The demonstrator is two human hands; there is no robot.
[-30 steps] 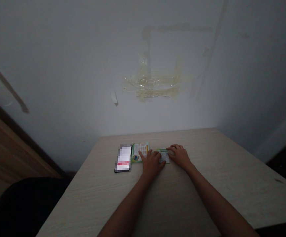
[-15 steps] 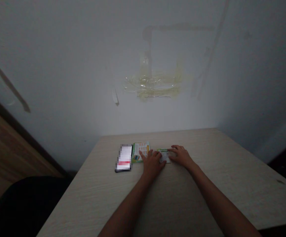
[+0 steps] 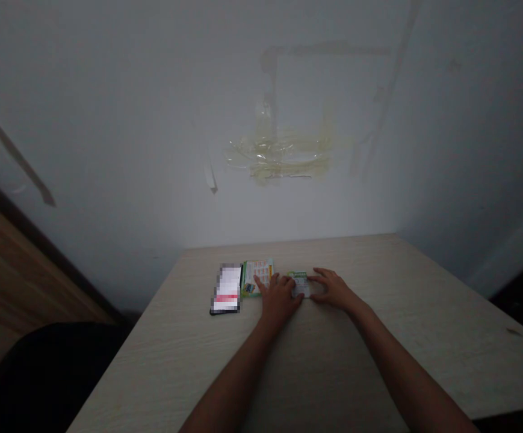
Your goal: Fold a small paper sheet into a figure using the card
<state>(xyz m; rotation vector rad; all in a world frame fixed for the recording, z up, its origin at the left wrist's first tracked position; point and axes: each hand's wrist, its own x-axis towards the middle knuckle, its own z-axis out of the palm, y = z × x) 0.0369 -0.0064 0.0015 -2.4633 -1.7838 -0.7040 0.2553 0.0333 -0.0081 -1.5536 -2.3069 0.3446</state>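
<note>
My left hand (image 3: 279, 299) lies spread out, palm down. Some of its fingers rest on a white and green printed booklet (image 3: 256, 272), and its thumb side reaches the left part of a smaller white and green printed paper (image 3: 301, 286). At that paper's right edge is my right hand (image 3: 333, 290), with index finger and thumb apart and their tips at or just beside the edge. Part of the smaller paper is hidden under my left hand. Left of the booklet lies a phone (image 3: 227, 290) with a lit, blurred-out screen.
The pale wood-grain table (image 3: 189, 361) meets a grey wall (image 3: 153, 120) at its far edge. Shiny tape strips (image 3: 283, 156) stick to the wall. A dark rounded object (image 3: 53, 367) and a wooden panel (image 3: 17, 258) stand left of the table.
My right hand's fingertips have drawn back slightly from over the smaller paper to its right edge, and its fingers are further apart. My left hand, the booklet and the phone stay put.
</note>
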